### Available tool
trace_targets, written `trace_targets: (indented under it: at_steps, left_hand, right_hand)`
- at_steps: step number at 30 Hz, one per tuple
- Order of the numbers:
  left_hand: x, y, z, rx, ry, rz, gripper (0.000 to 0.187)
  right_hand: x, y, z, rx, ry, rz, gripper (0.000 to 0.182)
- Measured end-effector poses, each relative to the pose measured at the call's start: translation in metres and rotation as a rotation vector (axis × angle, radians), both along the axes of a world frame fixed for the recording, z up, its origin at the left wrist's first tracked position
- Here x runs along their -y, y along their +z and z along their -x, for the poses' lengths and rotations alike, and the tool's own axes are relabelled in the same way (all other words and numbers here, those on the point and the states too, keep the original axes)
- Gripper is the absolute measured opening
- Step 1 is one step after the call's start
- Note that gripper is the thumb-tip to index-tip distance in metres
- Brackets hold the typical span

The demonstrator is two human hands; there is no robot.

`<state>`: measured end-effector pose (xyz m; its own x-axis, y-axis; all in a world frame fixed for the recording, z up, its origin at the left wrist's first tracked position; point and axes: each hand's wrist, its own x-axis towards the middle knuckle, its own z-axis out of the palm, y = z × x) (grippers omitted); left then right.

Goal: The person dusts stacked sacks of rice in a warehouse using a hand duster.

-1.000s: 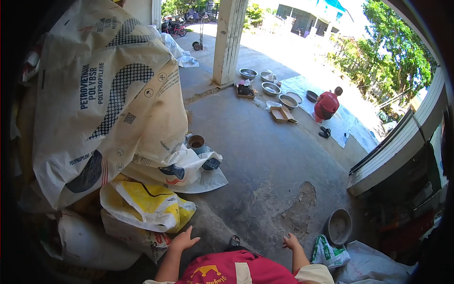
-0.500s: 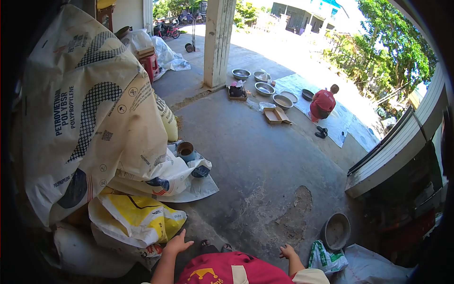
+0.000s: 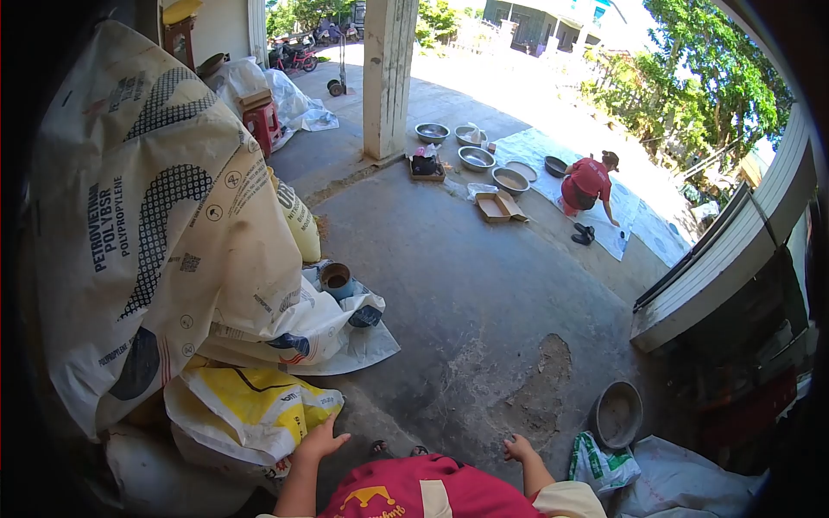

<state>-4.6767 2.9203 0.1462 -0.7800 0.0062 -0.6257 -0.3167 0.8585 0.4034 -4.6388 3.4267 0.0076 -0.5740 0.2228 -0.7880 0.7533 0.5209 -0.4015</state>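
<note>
Low in the view my left hand (image 3: 321,440) is held out with its thumb and fingers apart, holding nothing. Its fingertips overlap the right edge of a yellow and white woven sack (image 3: 268,401). My right hand (image 3: 518,448) hangs over the concrete floor, empty, its fingers loosely bent and thumb apart. To its right, a green and white bag (image 3: 596,467) lies beside a grey round basin (image 3: 617,414) that stands tilted. Between my hands are my red top (image 3: 432,488) and, beyond it, my sandalled feet (image 3: 399,448).
A large polypropylene sack cover (image 3: 233,250) drapes a pile at left, with a blue pot (image 3: 337,281) by it. Ahead stand a pillar (image 3: 386,82), several metal basins (image 3: 476,158) and a cardboard box (image 3: 498,207). A person in red (image 3: 590,180) crouches on a pale sheet (image 3: 622,242).
My left hand has shifted slightly down, and my right hand has moved a little left and up with its fingers more bent. The crouching person now reaches an arm toward the sheet.
</note>
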Motion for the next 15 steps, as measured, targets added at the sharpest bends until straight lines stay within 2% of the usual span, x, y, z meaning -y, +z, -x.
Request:
trace_targets:
  at_steps: [12,15]
  left_hand:
    - [0.01,-0.006,0.006,0.015,0.043,-0.046,0.08]
    - [0.012,-0.002,0.007,0.033,0.066,-0.049,0.08]
  right_hand:
    - [-0.007,0.002,-0.01,0.07,-0.067,-0.018,0.063]
    - [-0.004,0.005,0.001,0.05,0.026,-0.069,0.063]
